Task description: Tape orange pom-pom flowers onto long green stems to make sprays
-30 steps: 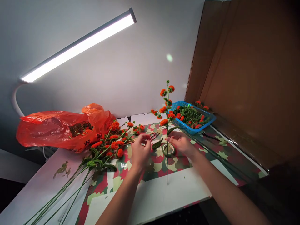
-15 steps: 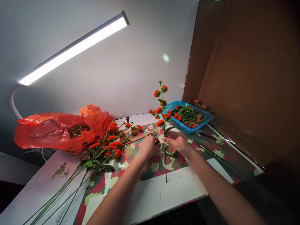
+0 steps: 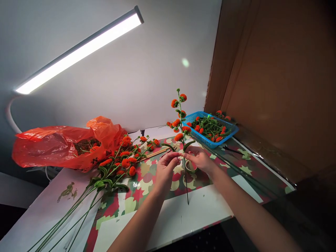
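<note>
My right hand (image 3: 198,158) is closed on an upright artificial flower stem (image 3: 186,182) topped with orange pompom blooms (image 3: 179,120). My left hand (image 3: 167,164) pinches a green leaf (image 3: 168,146) and holds it against that stem, fingertips touching the right hand. A roll of green floral tape (image 3: 189,166) lies on the table just under both hands, partly hidden by them.
A pile of finished orange flower stems (image 3: 118,164) lies left of the hands, beside a red plastic bag (image 3: 60,145). A blue basket (image 3: 210,128) of small blooms sits behind right. A brown cardboard wall (image 3: 275,80) stands at right, a lamp bar (image 3: 78,52) overhead.
My left hand picked a green leaf off the table and brought it up to the stem held by my right hand. The stem stayed upright.
</note>
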`<state>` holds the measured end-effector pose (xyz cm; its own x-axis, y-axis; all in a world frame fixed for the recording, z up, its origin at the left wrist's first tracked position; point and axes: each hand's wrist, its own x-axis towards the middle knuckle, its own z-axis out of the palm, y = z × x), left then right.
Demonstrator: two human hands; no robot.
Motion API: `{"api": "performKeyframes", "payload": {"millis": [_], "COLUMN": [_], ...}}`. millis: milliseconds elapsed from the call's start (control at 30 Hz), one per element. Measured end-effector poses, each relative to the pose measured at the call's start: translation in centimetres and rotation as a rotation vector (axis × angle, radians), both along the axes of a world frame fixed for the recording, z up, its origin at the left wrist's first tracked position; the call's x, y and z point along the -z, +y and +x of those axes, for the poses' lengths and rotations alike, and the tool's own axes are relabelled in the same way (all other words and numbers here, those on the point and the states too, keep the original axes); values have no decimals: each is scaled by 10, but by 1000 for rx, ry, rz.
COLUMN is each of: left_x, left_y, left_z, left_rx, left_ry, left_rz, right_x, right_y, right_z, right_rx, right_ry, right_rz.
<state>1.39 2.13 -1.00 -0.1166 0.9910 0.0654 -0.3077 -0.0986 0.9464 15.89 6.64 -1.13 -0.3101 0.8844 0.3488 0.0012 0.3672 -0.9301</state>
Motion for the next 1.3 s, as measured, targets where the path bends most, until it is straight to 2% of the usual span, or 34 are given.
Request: {"api": "performKeyframes", "payload": {"millis": [167, 367, 633, 867, 1100, 1300], "left_x": [3, 1, -5, -4, -1, 1], "left_y": [0, -2, -6, -9, -8, -8], "left_z": [0, 6, 13, 16, 14, 12], "left_rx": [-61, -56, -196, -275, -190, -149], "left_ry": [-6, -8, 169, 136, 113, 130], "left_rz": [9, 17, -13, 32, 55, 52], "right_x": [2, -2, -7, -9, -7, -9], "right_y": [1, -2, -4, -5, -4, -5], "right_z": [0, -2, -6, -6, -4, -4], "right_rx": [11, -28, -26, -22, -20, 23], "right_ry": [-21, 30, 18, 1, 1, -50], "right_rz": [-2, -29, -36, -12, -19, 37]}}
